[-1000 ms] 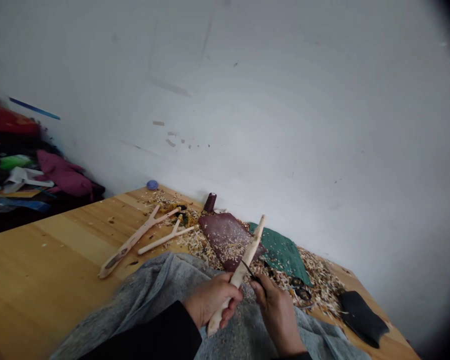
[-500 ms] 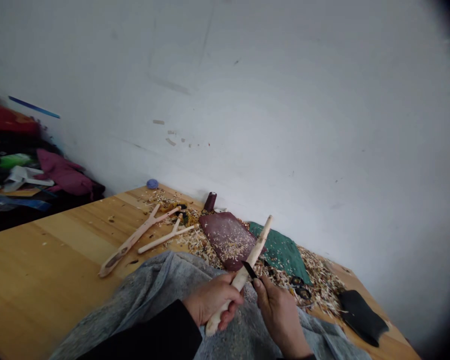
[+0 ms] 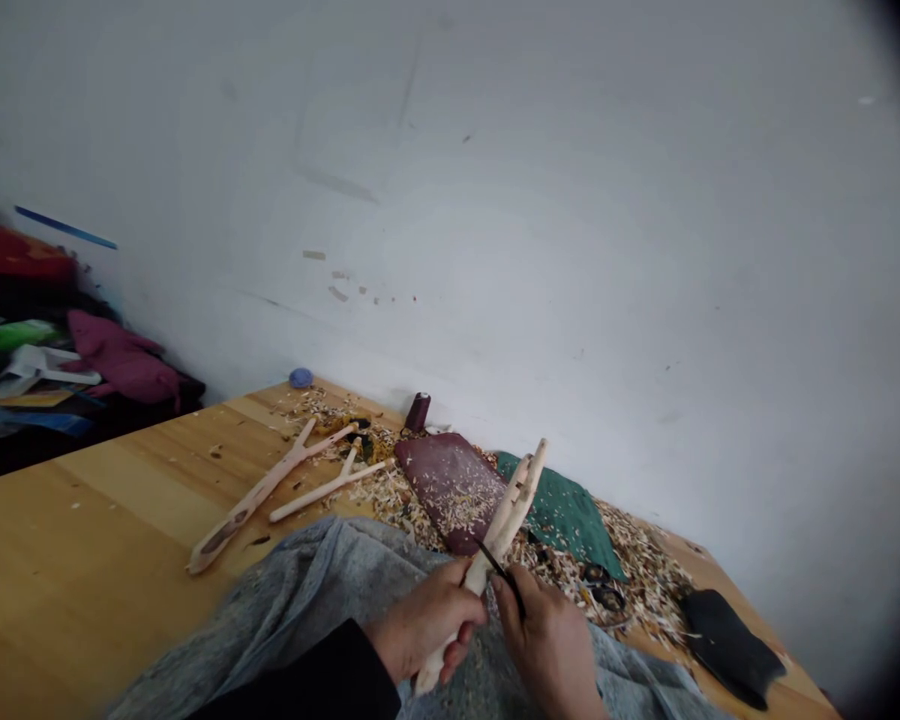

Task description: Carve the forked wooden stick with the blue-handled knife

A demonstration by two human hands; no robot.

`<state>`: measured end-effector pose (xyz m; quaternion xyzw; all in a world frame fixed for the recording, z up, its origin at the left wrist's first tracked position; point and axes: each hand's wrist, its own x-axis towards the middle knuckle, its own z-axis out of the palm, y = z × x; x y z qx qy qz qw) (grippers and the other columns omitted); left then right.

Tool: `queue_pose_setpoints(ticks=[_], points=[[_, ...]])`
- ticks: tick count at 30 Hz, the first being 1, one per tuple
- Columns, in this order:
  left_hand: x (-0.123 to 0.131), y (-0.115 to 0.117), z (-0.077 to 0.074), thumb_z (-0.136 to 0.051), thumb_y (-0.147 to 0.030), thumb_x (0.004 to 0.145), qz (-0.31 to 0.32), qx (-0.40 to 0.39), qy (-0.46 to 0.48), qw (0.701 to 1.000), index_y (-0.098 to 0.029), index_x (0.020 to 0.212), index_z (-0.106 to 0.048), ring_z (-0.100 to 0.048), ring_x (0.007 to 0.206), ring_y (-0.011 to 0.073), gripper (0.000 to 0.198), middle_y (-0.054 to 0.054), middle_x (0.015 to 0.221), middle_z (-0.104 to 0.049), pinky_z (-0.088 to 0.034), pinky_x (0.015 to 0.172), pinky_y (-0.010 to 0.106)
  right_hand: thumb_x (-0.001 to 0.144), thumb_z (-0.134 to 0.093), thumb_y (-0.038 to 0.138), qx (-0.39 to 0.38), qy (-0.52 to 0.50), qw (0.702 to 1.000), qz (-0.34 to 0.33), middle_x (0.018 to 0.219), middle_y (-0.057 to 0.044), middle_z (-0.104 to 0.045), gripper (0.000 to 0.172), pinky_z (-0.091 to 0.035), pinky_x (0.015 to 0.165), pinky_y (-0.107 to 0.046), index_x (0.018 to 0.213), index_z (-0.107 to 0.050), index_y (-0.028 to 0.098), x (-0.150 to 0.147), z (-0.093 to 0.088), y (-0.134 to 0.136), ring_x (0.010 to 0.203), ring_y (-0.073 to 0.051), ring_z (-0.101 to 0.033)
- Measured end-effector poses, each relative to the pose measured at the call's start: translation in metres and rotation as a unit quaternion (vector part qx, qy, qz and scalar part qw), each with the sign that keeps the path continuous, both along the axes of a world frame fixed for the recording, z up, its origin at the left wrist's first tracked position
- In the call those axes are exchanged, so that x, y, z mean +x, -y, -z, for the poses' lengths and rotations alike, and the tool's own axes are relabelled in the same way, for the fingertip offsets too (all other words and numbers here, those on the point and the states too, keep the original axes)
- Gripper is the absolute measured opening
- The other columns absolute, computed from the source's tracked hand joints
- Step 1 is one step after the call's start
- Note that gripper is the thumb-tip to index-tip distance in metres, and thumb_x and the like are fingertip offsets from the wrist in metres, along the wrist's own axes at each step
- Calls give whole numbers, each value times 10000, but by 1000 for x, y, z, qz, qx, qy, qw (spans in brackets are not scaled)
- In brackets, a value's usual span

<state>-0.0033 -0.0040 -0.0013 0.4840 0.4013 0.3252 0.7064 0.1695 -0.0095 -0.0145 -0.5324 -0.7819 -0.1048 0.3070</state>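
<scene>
Workpiece: a pale peeled wooden branch (image 3: 504, 530) is held tilted above the lap, its far end forked and its near end pointing down past the left hand.
Left hand: the left hand (image 3: 429, 628) is curled firmly around the branch's lower part, fingers pressed together.
Right hand: the right hand (image 3: 547, 640) is closed in a pinch on a dark-bladed carving knife (image 3: 504, 576), whose blade touches the branch just beside the left hand.
Lap: a grey cloth (image 3: 307, 590) is spread beneath the hands, and a black sleeve (image 3: 322, 665) covers the left forearm.
Nearby: two forked wooden pieces (image 3: 255, 495) (image 3: 330, 490) lie left of a maroon leather piece (image 3: 439, 480), with a green leather piece (image 3: 559, 515) to its right.
Far edge: a dark red thread spool (image 3: 418, 411) stands upright, and a blue ball (image 3: 301, 378) sits near the wall.
Right: a black leather piece (image 3: 729, 645) lies beyond wood shavings (image 3: 637, 580).
Surface: a pine table (image 3: 82, 530) meets a scuffed white wall (image 3: 495, 200).
Room: a heap of clothing (image 3: 120, 360) lies far left.
</scene>
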Motion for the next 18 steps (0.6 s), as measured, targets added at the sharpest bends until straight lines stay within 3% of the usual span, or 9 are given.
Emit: queue_pose_setpoints(ticks=[5,10,14,18], points=[[-1,-5,3,-595,-313,630,-29,-39,97,994,-250,875,-433,-319,302,67,301,-105,496,-465,-283,314,178,1008,-383,323,-6,-75,997,-13,916,-77,-743,326,-476,653,-231,1021,-686,205,2,2,-4,748,-171,-713],[-2,-8,2,-605,-308,576,-51,-29,147,987,-250,927,-456,-366,333,64,386,-107,546,-511,-325,340,184,915,-422,162,-96,-45,994,-8,1083,-76,-736,356,-496,793,-243,1170,-663,226,-2,11,-7,928,-182,-711],[-2,-7,1,-603,-312,570,-48,-28,132,990,-250,1051,-470,-365,335,74,502,-111,543,-526,-295,326,187,891,-489,120,-192,17,979,59,1005,-63,-758,352,-464,736,-236,1182,-656,224,-6,11,-7,884,-198,-725],[-1,-6,3,-634,-331,605,-60,-13,52,997,-248,1012,-473,-316,325,78,446,-139,437,-427,-251,322,182,921,-508,147,-224,71,967,100,858,-52,-762,224,-398,647,-228,1053,-675,216,-7,8,-5,808,-206,-729]])
